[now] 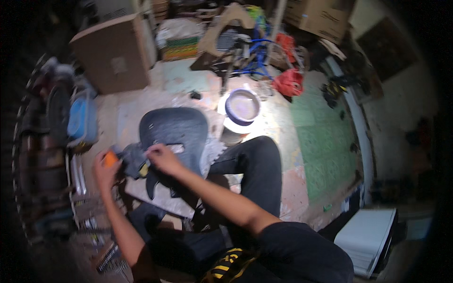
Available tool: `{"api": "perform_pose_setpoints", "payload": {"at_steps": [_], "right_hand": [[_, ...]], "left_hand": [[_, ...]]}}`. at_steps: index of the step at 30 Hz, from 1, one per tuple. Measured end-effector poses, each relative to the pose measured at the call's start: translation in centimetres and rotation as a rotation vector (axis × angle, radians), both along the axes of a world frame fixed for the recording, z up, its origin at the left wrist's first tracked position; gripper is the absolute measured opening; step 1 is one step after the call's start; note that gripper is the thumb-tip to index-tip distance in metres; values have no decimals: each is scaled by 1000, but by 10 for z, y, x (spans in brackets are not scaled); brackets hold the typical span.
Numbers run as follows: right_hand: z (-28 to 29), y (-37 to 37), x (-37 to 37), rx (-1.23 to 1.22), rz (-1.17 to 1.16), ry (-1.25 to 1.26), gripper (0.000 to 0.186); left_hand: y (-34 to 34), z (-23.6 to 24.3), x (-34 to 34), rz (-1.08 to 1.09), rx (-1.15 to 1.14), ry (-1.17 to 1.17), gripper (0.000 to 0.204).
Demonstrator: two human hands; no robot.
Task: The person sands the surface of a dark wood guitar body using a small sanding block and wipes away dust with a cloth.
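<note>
My left hand (103, 173) is closed around a small orange object (110, 159) whose kind I cannot make out. My right hand (163, 160) has its fingers pinched together over the near part of a dark moulded chair seat (172, 123); what they hold is too small to see. Between the two hands lies a crumpled grey cloth-like bundle (134, 158), with a yellow patch on its near side. Whether the right fingertips touch the bundle is unclear. The seat has a slot near my right hand.
A round purple-rimmed basin (243, 107) stands beyond my bent knee. A cardboard box (114, 55) is at the far left, with a blue plastic tub (81, 118) nearer. Blue tubing (259, 61) and a red bag (289, 83) clutter the back. A white box-like case (365, 240) sits at the right.
</note>
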State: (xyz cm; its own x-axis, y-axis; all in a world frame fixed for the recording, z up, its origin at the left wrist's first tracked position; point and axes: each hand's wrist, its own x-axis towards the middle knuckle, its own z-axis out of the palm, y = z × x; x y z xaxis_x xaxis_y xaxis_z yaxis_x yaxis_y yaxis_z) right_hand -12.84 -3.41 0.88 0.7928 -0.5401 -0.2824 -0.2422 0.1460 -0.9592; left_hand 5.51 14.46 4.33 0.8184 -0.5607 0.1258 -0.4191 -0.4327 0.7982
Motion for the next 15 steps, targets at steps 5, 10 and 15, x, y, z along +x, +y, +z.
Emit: {"api": "perform_pose_setpoints", "payload": {"at_steps": [5,10,15], "right_hand": [[60,-21,-92,1225,200,-28,69],[36,-25,-178,1347,145,-73,67],[32,-29,-215,1308,-13,-126,56]], "left_hand": [[-60,38,-101,-711,1,-15,57],[-85,57,-171,-964,102,176,61],[-94,57,-198,-972,52,343,77]]}}
